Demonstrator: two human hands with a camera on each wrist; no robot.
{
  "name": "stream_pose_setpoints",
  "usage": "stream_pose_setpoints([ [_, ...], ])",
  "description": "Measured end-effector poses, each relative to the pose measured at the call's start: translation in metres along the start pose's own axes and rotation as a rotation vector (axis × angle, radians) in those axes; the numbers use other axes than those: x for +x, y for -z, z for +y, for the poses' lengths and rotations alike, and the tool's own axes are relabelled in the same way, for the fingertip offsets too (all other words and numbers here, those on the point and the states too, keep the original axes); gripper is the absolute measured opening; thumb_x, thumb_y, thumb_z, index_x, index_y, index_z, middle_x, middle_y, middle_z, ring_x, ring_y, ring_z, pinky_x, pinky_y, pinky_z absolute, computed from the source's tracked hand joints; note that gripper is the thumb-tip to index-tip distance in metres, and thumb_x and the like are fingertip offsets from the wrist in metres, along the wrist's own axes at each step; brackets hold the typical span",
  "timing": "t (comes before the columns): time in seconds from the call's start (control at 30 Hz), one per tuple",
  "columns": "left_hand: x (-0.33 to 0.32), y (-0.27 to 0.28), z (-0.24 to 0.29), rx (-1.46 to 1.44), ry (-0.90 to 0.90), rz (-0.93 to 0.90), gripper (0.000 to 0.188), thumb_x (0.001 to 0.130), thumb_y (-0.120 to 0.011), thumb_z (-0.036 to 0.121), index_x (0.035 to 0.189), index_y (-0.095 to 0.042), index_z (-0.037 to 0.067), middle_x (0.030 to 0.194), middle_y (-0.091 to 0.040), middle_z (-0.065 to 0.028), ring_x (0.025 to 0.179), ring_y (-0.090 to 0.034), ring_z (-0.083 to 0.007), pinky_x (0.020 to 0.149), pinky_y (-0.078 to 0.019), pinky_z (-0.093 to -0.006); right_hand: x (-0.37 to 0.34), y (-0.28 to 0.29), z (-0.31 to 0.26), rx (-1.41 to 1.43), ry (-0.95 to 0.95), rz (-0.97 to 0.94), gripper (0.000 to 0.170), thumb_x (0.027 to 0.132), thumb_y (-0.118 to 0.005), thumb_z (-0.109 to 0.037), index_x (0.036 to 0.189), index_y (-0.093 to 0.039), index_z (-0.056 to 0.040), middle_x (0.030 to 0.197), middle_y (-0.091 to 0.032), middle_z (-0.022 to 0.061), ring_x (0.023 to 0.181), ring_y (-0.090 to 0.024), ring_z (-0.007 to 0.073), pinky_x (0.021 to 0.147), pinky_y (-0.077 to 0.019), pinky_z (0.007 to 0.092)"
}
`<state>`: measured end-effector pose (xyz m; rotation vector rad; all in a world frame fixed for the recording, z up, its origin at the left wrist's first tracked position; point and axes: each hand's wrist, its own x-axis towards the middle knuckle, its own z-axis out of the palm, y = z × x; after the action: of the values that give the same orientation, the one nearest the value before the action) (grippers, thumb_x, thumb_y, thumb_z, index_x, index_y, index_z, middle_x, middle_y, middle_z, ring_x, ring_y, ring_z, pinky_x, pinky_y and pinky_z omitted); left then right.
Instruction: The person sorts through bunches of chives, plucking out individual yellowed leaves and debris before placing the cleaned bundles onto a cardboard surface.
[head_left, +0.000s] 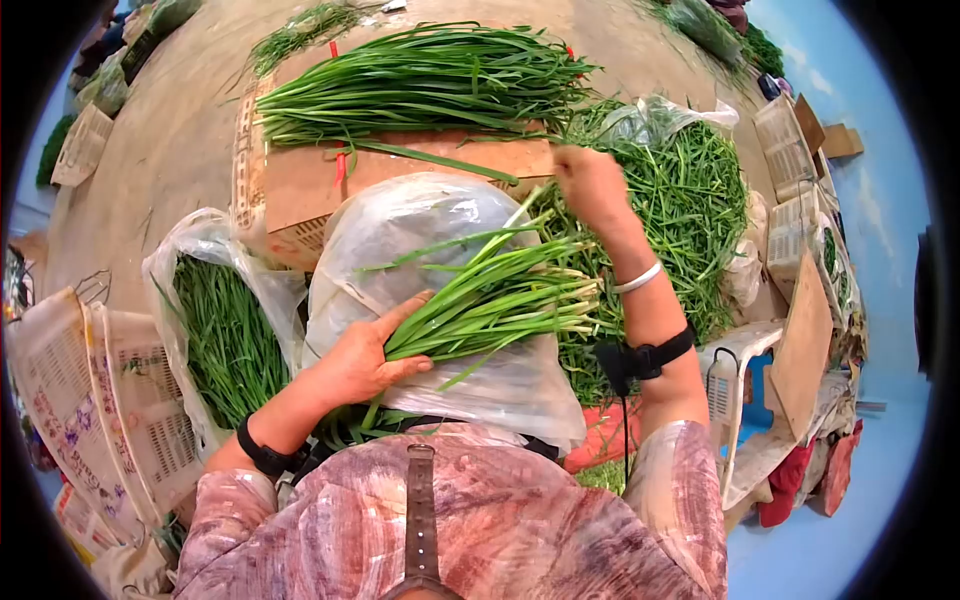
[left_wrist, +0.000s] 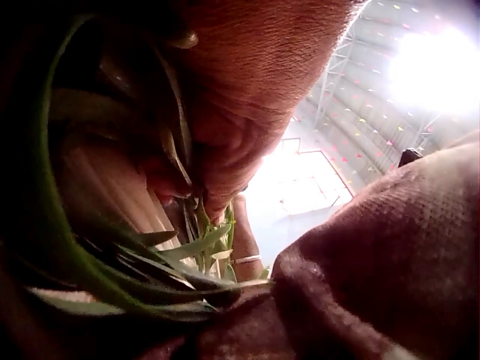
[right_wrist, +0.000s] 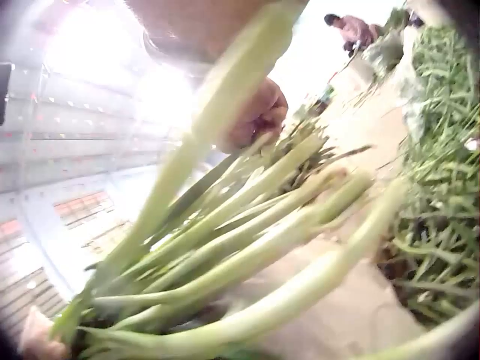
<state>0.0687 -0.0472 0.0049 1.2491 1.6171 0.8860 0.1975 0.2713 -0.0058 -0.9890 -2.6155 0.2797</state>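
Observation:
A bunch of garlic chives (head_left: 500, 300) lies over the plastic-covered lap, pale stem ends to the right. My left hand (head_left: 362, 355) grips its leafy end between thumb and fingers; in the left wrist view, that hand (left_wrist: 232, 112) hangs over leaves and pale stalks. Up and to the right of the bunch is my right hand (head_left: 592, 190), fingers curled, near the edge of the loose leaf pile (head_left: 675, 220). In the right wrist view its curled fingers (right_wrist: 259, 116) show behind several pale stems (right_wrist: 247, 255), and I cannot tell whether they pinch a leaf.
A large heap of chives (head_left: 420, 85) lies on a board (head_left: 400, 190) across a crate ahead. More chives fill a plastic-lined container (head_left: 225, 330) at left. White crates (head_left: 110, 390) stand far left, others (head_left: 790, 150) at right. Another person (right_wrist: 352, 31) sits in the background.

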Motion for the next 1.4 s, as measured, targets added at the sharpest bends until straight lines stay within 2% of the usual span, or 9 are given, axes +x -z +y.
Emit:
stream_pose_setpoints([
  [0.13,0.002,0.002,0.003,0.035,0.025,-0.016,0.072,0.078,-0.07,0.023,0.138,-0.033,0.007,0.108,-0.062,-0.0194,0.1,-0.061,-0.0249,0.087,-0.0443,-0.0317,-0.007,0.028,0.041,0.056,-0.136,0.17,0.014,0.079,-0.062,-0.011,0.091,-0.064,-0.0028,0.071,-0.064,0.0136,0.061,-0.062,0.0219,0.057,-0.0478,0.0327],
  [0.23,0.004,-0.001,-0.005,0.02,-0.02,-0.002,0.072,0.078,-0.07,0.024,0.137,-0.033,0.006,0.109,-0.061,-0.0195,0.101,-0.06,-0.024,0.088,-0.0437,-0.0311,-0.033,0.046,-0.006,0.605,0.109,-0.346,0.02,0.078,-0.066,-0.007,0.097,-0.064,-0.0028,0.06,-0.055,0.0,0.053,-0.041,0.0056,0.048,-0.0356,0.022],
  [0.5,0.003,0.001,0.002,0.019,0.038,-0.03,0.071,0.078,-0.07,0.023,0.136,-0.033,0.003,0.109,-0.061,-0.0205,0.102,-0.059,-0.0218,0.089,-0.043,-0.0306,-0.049,0.011,-0.001,0.085,0.525,-0.101,0.018,0.077,-0.068,-0.01,0.094,-0.066,-0.0042,0.068,-0.064,0.0084,0.057,-0.054,0.0082,0.053,-0.044,0.0263],
  [0.73,0.003,0.0,-0.004,-0.097,0.064,-0.025,0.071,0.078,-0.071,0.021,0.136,-0.034,0.001,0.119,-0.057,-0.0165,0.109,-0.052,-0.0162,0.095,-0.0378,-0.0284,-0.063,0.042,0.098,0.987,-0.539,0.226,0.015,0.078,-0.067,-0.014,0.083,-0.068,-0.0006,0.066,-0.058,-0.0004,0.054,-0.045,0.0038,0.047,-0.0335,0.0175],
  [0.83,0.003,0.004,-0.002,-0.076,0.127,-0.058,0.072,0.077,-0.072,0.021,0.134,-0.035,-0.001,0.123,-0.054,-0.0144,0.113,-0.048,-0.0164,0.097,-0.0353,-0.0285,-0.085,0.058,0.131,-0.33,-0.669,-0.014,0.048,0.079,-0.068,-0.03,0.109,-0.056,0.0062,0.093,-0.065,0.0189,0.077,-0.064,0.0283,0.063,-0.0494,0.0368],
  [0.93,0.008,0.009,0.001,-0.207,0.101,-0.112,0.075,0.073,-0.075,0.021,0.133,-0.036,-0.003,0.124,-0.052,-0.0133,0.114,-0.046,-0.0172,0.099,-0.0338,-0.0295,-0.094,0.061,0.091,-0.181,-0.39,-0.157,0.064,0.079,-0.066,-0.037,0.12,-0.047,0.0075,0.103,-0.06,0.0267,0.09,-0.062,0.0342,0.079,-0.0495,0.0401],
  [1.0,0.008,0.01,0.001,-0.235,0.119,-0.134,0.077,0.071,-0.076,0.021,0.132,-0.037,-0.003,0.125,-0.051,-0.0128,0.115,-0.046,-0.0173,0.099,-0.0335,-0.0299,-0.087,0.055,0.045,0.614,-0.306,-0.267,0.062,0.077,-0.07,-0.029,0.122,-0.048,0.007,0.104,-0.061,0.0233,0.092,-0.062,0.0249,0.08,-0.0492,0.0332],
  [1.23,0.003,0.023,0.006,-0.32,0.152,-0.12,0.072,0.065,-0.074,0.01,0.127,-0.042,-0.003,0.117,-0.055,-0.0082,0.105,-0.049,-0.0139,0.094,-0.0377,-0.0286,-0.057,0.044,-0.015,1.43,-0.282,-0.225,0.026,0.073,-0.068,-0.002,0.096,-0.059,0.0061,0.077,-0.064,0.0086,0.063,-0.06,0.0123,0.053,-0.0469,0.0214],
  [1.4,0.004,0.029,0.014,-0.338,0.295,-0.071,0.053,0.068,-0.067,0.006,0.116,-0.049,-0.002,0.085,-0.06,-0.0051,0.061,-0.054,-0.0101,0.052,-0.0471,-0.024,-0.021,0.042,-0.026,1.065,-0.124,0.01,0.035,0.075,-0.066,-0.002,0.107,-0.055,0.0066,0.084,-0.065,0.0092,0.07,-0.062,0.0119,0.055,-0.0452,0.0188],
])
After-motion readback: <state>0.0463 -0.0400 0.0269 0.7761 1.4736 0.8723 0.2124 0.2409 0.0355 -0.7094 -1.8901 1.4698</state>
